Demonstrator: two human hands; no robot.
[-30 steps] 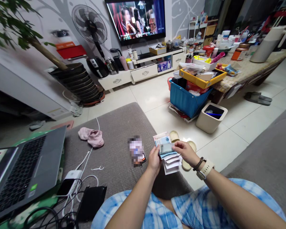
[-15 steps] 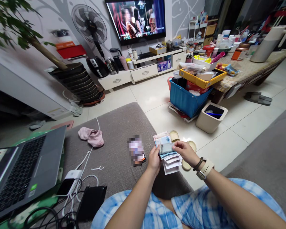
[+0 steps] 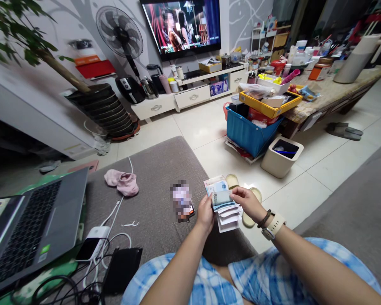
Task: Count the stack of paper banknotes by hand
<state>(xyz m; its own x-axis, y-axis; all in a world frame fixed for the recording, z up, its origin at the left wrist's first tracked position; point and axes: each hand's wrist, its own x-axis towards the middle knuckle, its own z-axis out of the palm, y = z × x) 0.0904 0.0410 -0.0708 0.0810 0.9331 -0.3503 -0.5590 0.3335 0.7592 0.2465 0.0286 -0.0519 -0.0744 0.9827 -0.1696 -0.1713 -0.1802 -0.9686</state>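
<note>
In front of my knees, my left hand (image 3: 205, 214) grips a fanned stack of banknotes (image 3: 218, 186) by its left side. Pinkish and blue notes stick out at the top, and white folded papers (image 3: 229, 222) hang below them. My right hand (image 3: 247, 201) pinches the right edge of a greyish-green banknote (image 3: 221, 197) lying across the stack; a watch and a dark bracelet are on that wrist. Left of the hands, a phone (image 3: 186, 205) with a blurred screen lies on the grey cushioned seat (image 3: 165, 165). Pale slippers (image 3: 249, 219) on the floor are partly hidden behind my right hand.
Left on the seat are a laptop (image 3: 41, 224), a black pouch (image 3: 122, 270), pink socks (image 3: 122, 182), a white charger (image 3: 97, 237) and tangled cables. Beyond stand a beige bin (image 3: 282, 163), a blue box (image 3: 250, 131) and a cluttered table (image 3: 327, 91).
</note>
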